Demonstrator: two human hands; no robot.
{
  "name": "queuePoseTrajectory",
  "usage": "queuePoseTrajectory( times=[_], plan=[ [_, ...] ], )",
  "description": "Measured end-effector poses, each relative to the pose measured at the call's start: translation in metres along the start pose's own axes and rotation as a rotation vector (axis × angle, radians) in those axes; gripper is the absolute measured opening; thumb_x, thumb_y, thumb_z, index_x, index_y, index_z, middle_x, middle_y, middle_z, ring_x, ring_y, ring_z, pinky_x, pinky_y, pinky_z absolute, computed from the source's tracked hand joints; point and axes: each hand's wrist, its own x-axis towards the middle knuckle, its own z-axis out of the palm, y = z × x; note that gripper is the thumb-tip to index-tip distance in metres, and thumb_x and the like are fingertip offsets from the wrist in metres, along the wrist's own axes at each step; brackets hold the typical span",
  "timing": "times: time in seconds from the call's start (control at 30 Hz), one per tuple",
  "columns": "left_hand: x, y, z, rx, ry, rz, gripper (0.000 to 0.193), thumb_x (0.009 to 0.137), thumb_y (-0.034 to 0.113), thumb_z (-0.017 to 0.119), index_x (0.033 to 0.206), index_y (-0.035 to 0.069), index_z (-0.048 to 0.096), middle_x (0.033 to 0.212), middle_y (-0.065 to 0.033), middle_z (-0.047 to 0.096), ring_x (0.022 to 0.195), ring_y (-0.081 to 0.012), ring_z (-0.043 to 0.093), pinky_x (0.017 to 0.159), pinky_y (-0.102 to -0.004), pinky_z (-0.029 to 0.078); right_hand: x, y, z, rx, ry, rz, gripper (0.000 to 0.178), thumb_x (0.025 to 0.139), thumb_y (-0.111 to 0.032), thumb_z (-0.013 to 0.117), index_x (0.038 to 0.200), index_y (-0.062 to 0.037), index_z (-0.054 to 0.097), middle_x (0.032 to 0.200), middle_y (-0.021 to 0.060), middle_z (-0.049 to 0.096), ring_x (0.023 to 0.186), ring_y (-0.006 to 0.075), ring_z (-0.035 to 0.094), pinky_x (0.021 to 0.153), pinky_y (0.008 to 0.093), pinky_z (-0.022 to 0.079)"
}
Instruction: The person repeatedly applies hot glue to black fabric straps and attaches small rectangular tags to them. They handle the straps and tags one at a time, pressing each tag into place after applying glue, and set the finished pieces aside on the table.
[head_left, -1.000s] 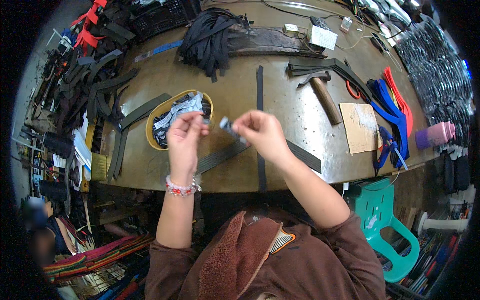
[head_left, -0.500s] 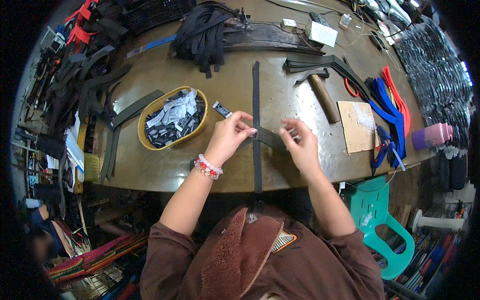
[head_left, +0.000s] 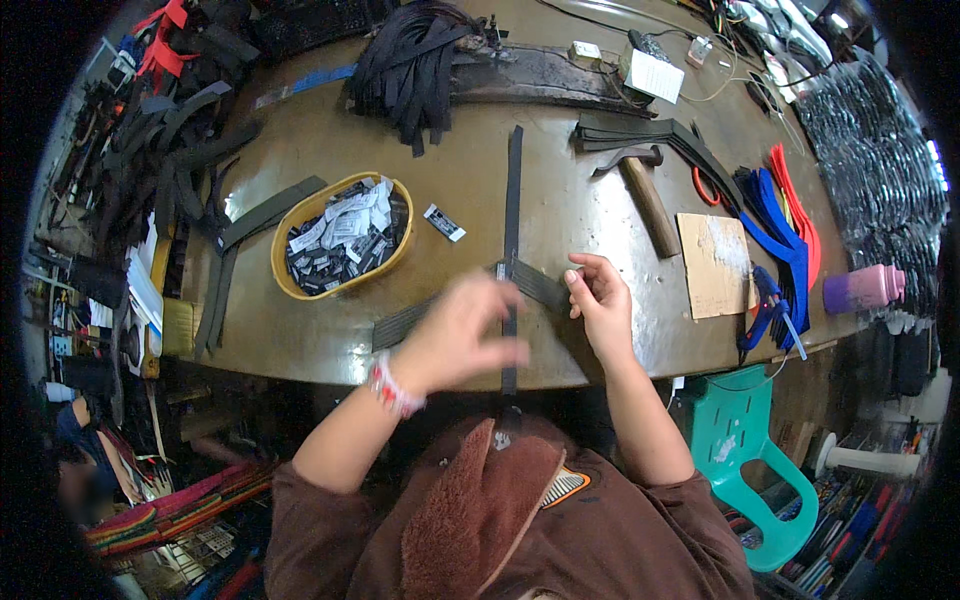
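A long narrow black strap (head_left: 514, 190) lies front to back on the table. Dark flat straps (head_left: 398, 326) run crosswise to it, angled toward the crossing, where a small label (head_left: 502, 270) shows. My left hand (head_left: 462, 332), smeared by motion, is above the left part of these straps, thumb and fingers apart, nothing visible in it. At the right end of the crosswise straps hovers my right hand (head_left: 600, 295), fingers loosely curled, thumb near the forefinger, with nothing visible between them. A small black-and-white label (head_left: 444, 223) lies beyond my left hand, beside a yellow tub (head_left: 283, 268) of similar labels.
A hammer (head_left: 650, 205), a cardboard piece (head_left: 712, 265), a blue glue gun (head_left: 765, 305) and a purple-pink bottle (head_left: 863, 289) are at right. Black straps (head_left: 405, 75) are heaped at the back. A green plastic chair (head_left: 735, 425) stands by the table's right front edge.
My left hand has let go at the strap crossing and moved toward me, uncovering the label there. My right hand stays near the crosswise straps' right end, its fingers slightly shifted.
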Motion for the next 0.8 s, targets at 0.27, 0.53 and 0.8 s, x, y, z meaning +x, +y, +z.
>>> queuePoseTrajectory(
  times=[0.27, 0.53, 0.8],
  plan=[
    [-0.013, 0.002, -0.014, -0.448, 0.040, -0.194, 0.015, 0.085, 0.012, 0.064, 0.097, 0.005, 0.069, 0.090, -0.0111, 0.066, 0.081, -0.0205, 0.064, 0.074, -0.0311, 0.051, -0.010, -0.038, 0.011, -0.733, -0.601, -0.608, 0.023, 0.074, 0.001, 0.068, 0.096, -0.0018, 0.063, 0.091, 0.0096, 0.058, 0.076, 0.0182, 0.060, 0.069, 0.0306, 0.051],
    [0.000, -0.051, -0.008, 0.231, 0.003, 0.264, 0.035, 0.075, 0.000, 0.062, 0.109, 0.005, 0.061, 0.106, -0.0094, 0.060, 0.090, -0.0268, 0.057, 0.082, -0.0345, 0.048, 0.051, -0.017, 0.032, -0.417, -0.342, -0.046, 0.019, 0.082, -0.013, 0.068, 0.086, 0.0034, 0.060, 0.067, 0.0104, 0.065, 0.056, 0.0145, 0.062, 0.053, 0.0296, 0.050],
    [-0.003, -0.056, -0.003, 0.281, -0.043, 0.272, 0.039, 0.071, -0.003, 0.061, 0.109, 0.000, 0.059, 0.111, -0.0094, 0.060, 0.094, -0.0248, 0.056, 0.085, -0.0323, 0.048, 0.046, -0.010, 0.048, -0.456, -0.182, -0.063, 0.013, 0.082, -0.006, 0.067, 0.084, 0.0030, 0.058, 0.072, 0.0074, 0.061, 0.051, 0.0105, 0.059, 0.043, 0.0241, 0.047]
  ],
)
